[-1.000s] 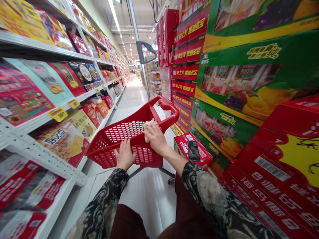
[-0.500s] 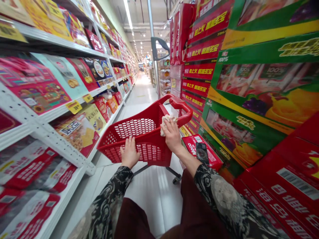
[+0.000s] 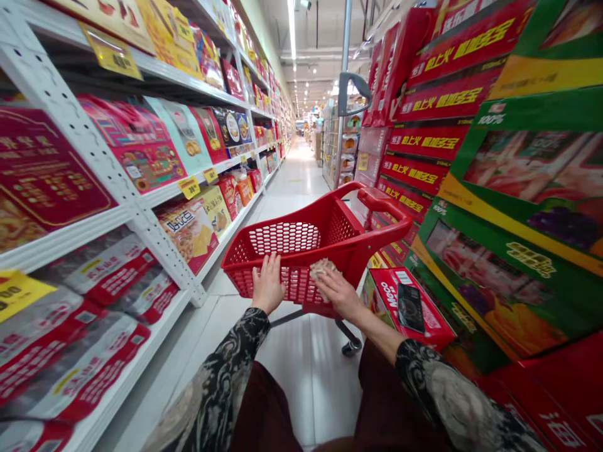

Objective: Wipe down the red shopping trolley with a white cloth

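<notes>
A red plastic shopping cart (image 3: 348, 251) with perforated sides stands sideways across the aisle, its handle at the right. My left hand (image 3: 269, 284) rests on the near rim and side of the basket, fingers extended and holding nothing. Under my right hand (image 3: 340, 294) a crumpled pale cloth (image 3: 322, 270) is pressed against the near side of the basket, below the rim. The fingers lie over the cloth, and part of it sticks out past the fingertips.
White shelves (image 3: 141, 216) packed with boxed snacks line the left. Stacked red drink cartons (image 3: 433, 138) and green fruit-juice boxes (image 3: 527, 188) rise at the right. A black phone (image 3: 411, 307) lies on a red Meco box (image 3: 436, 323) near the cart. A metal pole (image 3: 346, 44) stands beyond.
My right hand and the cloth have moved from the upper rim near the handle down onto the basket's side. The view has turned left, so the scene sits further right.
</notes>
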`<move>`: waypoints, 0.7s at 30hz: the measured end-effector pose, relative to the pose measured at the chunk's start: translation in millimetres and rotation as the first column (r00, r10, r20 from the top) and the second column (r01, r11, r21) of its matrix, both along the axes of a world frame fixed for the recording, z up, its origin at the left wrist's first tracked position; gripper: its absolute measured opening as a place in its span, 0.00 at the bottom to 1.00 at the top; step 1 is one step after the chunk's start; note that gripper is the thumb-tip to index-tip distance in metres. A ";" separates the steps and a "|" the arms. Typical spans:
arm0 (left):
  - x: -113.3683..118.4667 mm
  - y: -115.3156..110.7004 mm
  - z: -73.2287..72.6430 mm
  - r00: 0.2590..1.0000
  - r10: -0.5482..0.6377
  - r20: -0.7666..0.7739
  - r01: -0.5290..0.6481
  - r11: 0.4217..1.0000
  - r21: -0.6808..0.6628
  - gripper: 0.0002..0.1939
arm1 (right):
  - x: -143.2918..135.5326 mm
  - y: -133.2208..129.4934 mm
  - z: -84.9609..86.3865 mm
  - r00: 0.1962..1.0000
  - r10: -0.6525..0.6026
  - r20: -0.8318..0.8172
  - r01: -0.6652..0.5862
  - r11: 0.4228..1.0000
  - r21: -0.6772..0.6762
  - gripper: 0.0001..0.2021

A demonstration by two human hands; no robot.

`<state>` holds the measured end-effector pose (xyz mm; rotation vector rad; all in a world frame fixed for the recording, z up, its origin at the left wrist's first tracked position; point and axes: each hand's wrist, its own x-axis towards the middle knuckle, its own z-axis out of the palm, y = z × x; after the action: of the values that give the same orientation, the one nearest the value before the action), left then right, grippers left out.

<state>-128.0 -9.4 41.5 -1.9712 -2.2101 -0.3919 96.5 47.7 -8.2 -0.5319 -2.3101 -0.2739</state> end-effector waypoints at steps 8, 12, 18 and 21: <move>-11.7 -4.1 -7.4 0.998 0.069 0.015 -0.068 0.997 -0.025 0.38 | -5.4 13.7 7.1 0.996 -0.087 -0.033 0.086 0.996 -0.011 0.18; -14.1 -8.1 -3.6 0.999 0.024 0.034 -0.024 1.000 -0.020 0.38 | -9.9 0.7 -32.0 0.987 0.037 0.159 -0.024 0.996 -0.083 0.17; 15.1 -21.0 -7.5 0.778 -0.191 0.599 0.044 0.967 0.252 0.29 | -34.8 -21.4 14.2 0.963 0.002 -0.271 -0.076 0.961 -0.266 0.21; 44.3 -25.3 -3.7 0.275 -0.296 0.915 0.075 0.955 0.286 0.26 | -48.1 -38.4 38.2 0.872 -0.133 -0.471 -0.131 0.863 -0.487 0.22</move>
<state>-83.7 -34.7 37.8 -2.1120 -2.1834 -2.3014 48.3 9.3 30.1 -0.7611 -1.8554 0.4514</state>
